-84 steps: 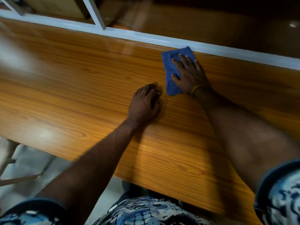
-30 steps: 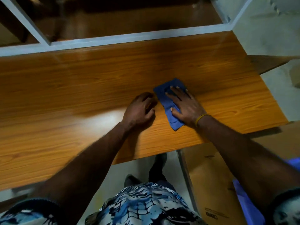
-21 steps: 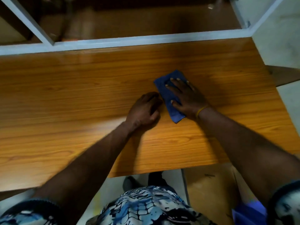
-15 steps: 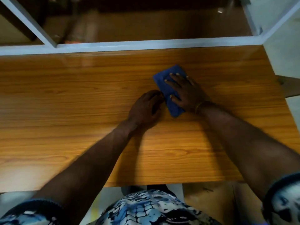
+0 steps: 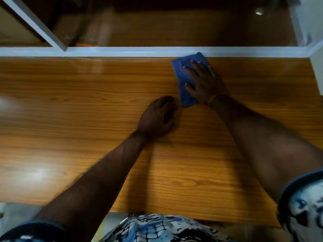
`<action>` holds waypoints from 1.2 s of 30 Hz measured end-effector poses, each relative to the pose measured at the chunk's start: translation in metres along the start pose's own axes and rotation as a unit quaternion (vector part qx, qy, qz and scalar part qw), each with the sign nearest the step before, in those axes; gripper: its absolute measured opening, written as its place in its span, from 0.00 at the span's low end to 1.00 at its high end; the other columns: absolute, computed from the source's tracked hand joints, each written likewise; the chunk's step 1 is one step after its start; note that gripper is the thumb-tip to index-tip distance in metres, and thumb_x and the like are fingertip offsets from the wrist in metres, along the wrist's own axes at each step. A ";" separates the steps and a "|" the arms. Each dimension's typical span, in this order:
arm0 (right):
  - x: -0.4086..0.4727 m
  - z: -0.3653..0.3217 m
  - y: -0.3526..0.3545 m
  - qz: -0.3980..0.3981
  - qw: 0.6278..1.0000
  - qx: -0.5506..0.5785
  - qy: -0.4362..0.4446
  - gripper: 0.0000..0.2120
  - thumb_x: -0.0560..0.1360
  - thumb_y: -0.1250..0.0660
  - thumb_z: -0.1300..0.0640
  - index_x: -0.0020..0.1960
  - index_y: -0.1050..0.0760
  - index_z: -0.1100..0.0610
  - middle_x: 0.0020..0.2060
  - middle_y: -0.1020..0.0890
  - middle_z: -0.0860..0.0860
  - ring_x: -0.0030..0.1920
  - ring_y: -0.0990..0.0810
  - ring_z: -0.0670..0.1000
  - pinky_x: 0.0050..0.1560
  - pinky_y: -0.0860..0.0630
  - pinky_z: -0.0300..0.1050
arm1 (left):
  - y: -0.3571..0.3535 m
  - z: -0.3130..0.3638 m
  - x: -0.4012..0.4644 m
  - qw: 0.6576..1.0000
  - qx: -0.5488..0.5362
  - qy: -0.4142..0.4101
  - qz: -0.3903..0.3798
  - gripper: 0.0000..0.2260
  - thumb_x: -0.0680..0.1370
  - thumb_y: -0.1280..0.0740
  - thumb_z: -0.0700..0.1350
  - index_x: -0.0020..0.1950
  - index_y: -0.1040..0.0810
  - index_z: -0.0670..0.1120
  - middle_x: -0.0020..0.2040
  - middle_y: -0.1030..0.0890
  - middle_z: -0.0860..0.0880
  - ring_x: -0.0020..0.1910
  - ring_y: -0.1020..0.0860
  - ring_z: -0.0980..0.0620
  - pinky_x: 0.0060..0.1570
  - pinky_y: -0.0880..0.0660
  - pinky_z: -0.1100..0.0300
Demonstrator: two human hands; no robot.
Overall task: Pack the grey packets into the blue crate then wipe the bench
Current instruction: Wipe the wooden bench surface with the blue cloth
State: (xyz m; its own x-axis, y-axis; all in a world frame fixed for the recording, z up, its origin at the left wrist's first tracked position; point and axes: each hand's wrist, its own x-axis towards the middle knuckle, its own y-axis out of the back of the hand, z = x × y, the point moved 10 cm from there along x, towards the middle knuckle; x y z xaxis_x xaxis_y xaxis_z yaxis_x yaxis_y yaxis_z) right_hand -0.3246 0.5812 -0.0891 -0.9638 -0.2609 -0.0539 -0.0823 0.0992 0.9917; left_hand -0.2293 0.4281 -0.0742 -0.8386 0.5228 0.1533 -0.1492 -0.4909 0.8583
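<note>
Pressing flat, the right hand [image 5: 203, 82] holds the blue cloth [image 5: 183, 74] on the counter [image 5: 87, 119]; the left hand [image 5: 157, 117] rests curled, holding nothing.

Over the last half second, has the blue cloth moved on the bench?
Yes. The blue cloth under the right hand has slid away from the person; its far corner now meets the white rail along the bench's back edge.

Behind the work surface there's a pale grey metal frame rail [image 5: 157, 51] running straight across, with a slanted grey upright [image 5: 36, 23] meeting it on the left. Past that is a dim brown wooden shelf [image 5: 192, 27]. Blue and white patterned shirt [image 5: 157, 229] at the bottom edge.
</note>
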 end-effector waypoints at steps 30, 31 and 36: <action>-0.271 -0.067 -0.014 0.134 0.855 -0.002 -0.502 0.31 0.75 0.44 0.43 0.75 0.35 0.55 0.75 0.34 0.59 0.75 0.38 0.60 0.72 0.42 0.62 | -0.021 0.037 -0.051 0.987 0.003 -0.098 -0.125 0.22 0.73 0.39 0.55 0.63 0.21 0.47 0.68 0.25 0.42 0.69 0.31 0.42 0.68 0.34 0.50; -0.281 -0.072 -0.015 0.138 0.849 -0.003 -0.510 0.31 0.76 0.44 0.42 0.75 0.35 0.54 0.75 0.35 0.59 0.76 0.38 0.60 0.72 0.42 0.62 | -0.021 0.041 -0.056 0.986 -0.001 -0.103 -0.132 0.24 0.73 0.40 0.56 0.64 0.21 0.47 0.68 0.26 0.42 0.70 0.31 0.42 0.69 0.35 0.50; -0.320 -0.090 -0.026 0.130 0.825 0.018 -0.550 0.31 0.79 0.43 0.42 0.78 0.41 0.53 0.78 0.41 0.57 0.78 0.44 0.59 0.76 0.48 0.63 | -0.027 0.062 -0.078 0.975 -0.033 -0.127 -0.177 0.29 0.72 0.43 0.60 0.65 0.22 0.45 0.69 0.28 0.38 0.70 0.32 0.39 0.68 0.36 0.51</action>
State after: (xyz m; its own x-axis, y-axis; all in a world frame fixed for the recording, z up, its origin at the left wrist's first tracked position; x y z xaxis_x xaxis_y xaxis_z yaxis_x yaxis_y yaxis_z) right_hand 0.0090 0.5762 -0.0875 -0.5961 0.8001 0.0663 0.1743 0.0484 0.9835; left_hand -0.1272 0.4437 -0.0786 -0.5734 0.8189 -0.0239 -0.4459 -0.2874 0.8477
